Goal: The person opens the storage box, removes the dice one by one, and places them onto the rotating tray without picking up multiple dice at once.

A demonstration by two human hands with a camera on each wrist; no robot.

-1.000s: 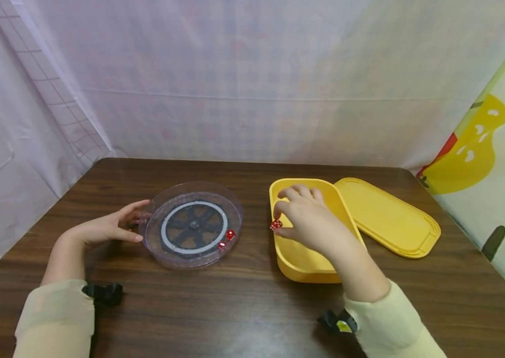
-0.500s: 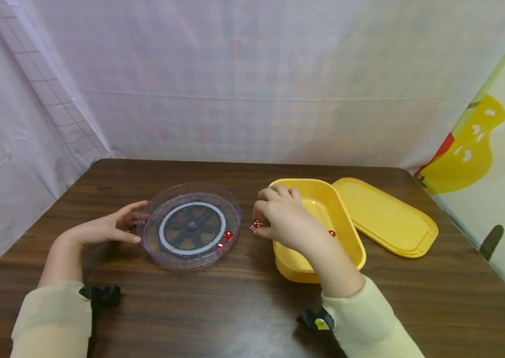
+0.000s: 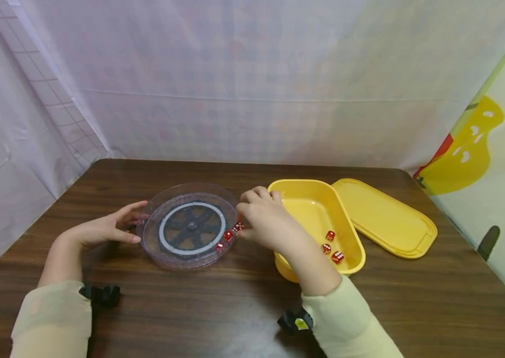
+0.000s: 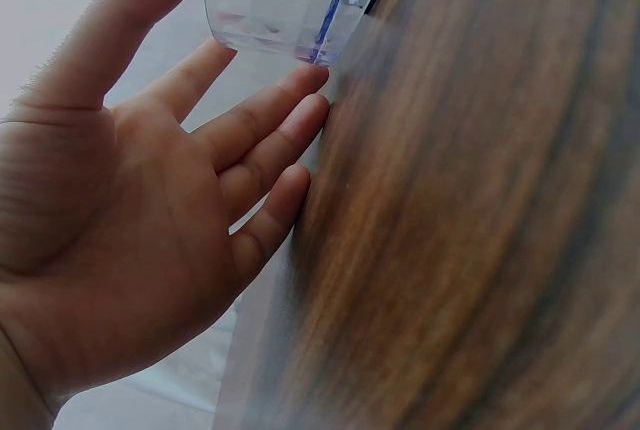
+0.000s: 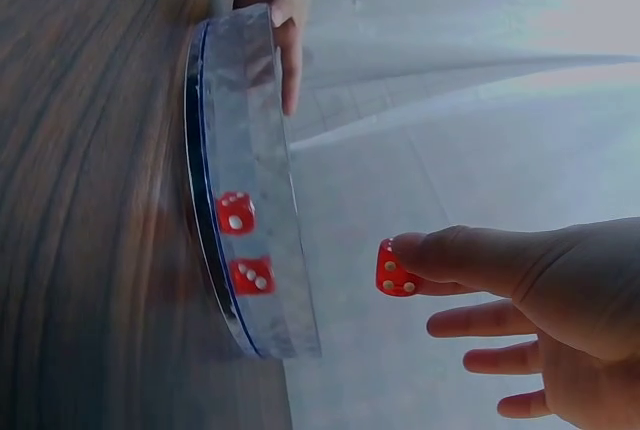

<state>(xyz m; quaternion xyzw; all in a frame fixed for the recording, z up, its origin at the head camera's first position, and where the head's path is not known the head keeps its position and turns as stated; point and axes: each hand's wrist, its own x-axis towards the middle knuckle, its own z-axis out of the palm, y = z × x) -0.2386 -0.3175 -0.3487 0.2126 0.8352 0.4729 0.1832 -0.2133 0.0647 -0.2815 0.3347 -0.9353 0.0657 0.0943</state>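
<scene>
My right hand (image 3: pixel 265 219) pinches a red die (image 5: pixel 396 270) with white dots between thumb and finger, at the right rim of a round clear tray (image 3: pixel 191 263). In the right wrist view the die is level with the tray's top edge and a little apart from it. Inside the tray, by its right wall, two more red dice (image 5: pixel 236 213) lie close together. A dark spoked disc with a pale ring (image 3: pixel 193 227) shows at the tray's base. My left hand (image 3: pixel 106 227) rests at the tray's left side, fingers extended, fingertips right at the wall.
Right of the tray stands a yellow box (image 3: pixel 355 238) without its lid, with three red dice (image 3: pixel 330 235) in it. Its yellow lid (image 3: pixel 388 219) lies at the box's far right on the brown wooden table (image 3: pixel 198 313). A pale curtain (image 3: pixel 252 79) hangs behind.
My right hand has moved left with the die, from over the yellow box to the clear tray's right rim. The dice in the box have come into sight. My left hand stays put.
</scene>
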